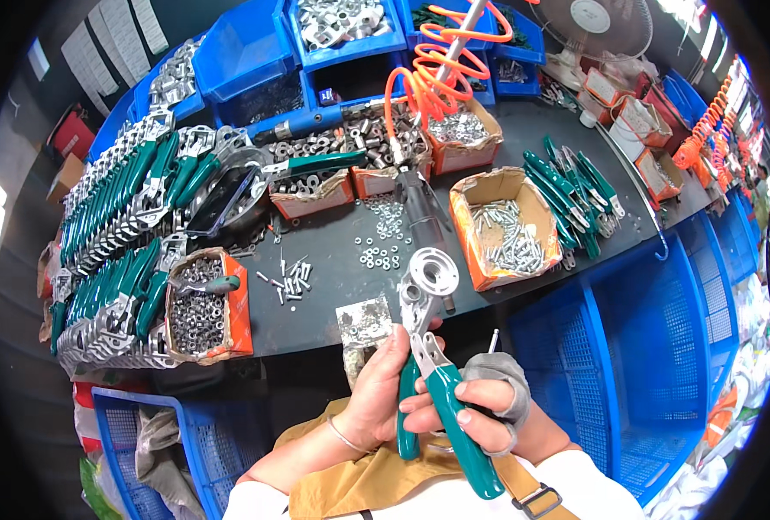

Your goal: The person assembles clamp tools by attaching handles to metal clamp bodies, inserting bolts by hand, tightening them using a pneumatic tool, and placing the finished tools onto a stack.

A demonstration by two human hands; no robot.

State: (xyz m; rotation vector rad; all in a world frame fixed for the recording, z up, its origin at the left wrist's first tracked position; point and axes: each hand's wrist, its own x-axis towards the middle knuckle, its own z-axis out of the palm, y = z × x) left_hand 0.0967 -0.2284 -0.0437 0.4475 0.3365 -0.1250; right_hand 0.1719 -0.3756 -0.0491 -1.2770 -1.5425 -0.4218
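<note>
In front of my body I hold a pair of green-handled pliers (421,314) with a round, ring-shaped metal head pointing away from me. My left hand (372,399) closes around the left handle near the metal joint. My right hand (493,403), in a grey glove with bare fingertips, wraps the right handle lower down. A thin metal pin (494,341) sticks up beside the right hand's glove; how it is held is hidden. Just beyond the pliers' head hangs a dark air screwdriver (421,212) on an orange coiled hose (444,69).
Stacked green-handled pliers (116,199) fill the bench's left side; more pliers (575,195) lie at right. Cardboard boxes hold nuts (199,316) and pins (511,238). Loose pins (290,279) and nuts (381,234) lie between. Blue bins (246,52) line the back; blue crates (645,347) stand at right.
</note>
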